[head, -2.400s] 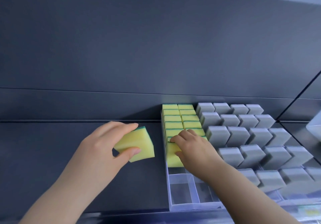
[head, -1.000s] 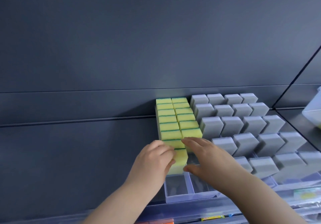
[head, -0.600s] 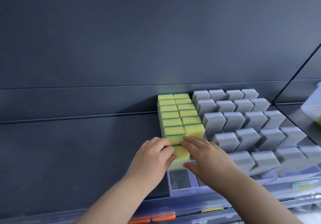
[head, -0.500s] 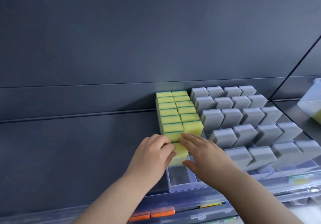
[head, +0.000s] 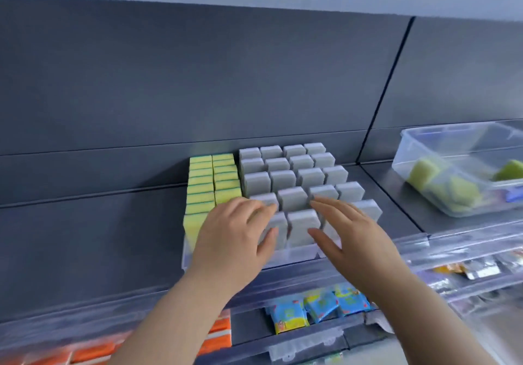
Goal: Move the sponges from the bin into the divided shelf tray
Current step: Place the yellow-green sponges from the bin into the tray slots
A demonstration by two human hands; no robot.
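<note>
Two rows of yellow-green sponges (head: 210, 183) stand on edge in the left lanes of the clear divided shelf tray (head: 300, 254). Beside them, grey sponges (head: 294, 177) fill the other lanes. My left hand (head: 236, 237) hovers in front of the tray with fingers spread, holding nothing, its fingertips at the front grey sponges. My right hand (head: 348, 231) is open too, held just right of it over the tray's front. At the far right the clear plastic bin (head: 424, 160) holds several loose yellow-green sponges (head: 424, 172).
The dark shelf (head: 90, 237) stretches to the left of the tray. A clear strip runs along the shelf's front edge (head: 467, 240). Below hang blue packets (head: 319, 308), orange packs (head: 93, 350) and other small goods.
My left hand set its sponge at the front of the left yellow row. Both hands let go and shifted right, over the grey sponges. The view swung right; the bin came into sight.
</note>
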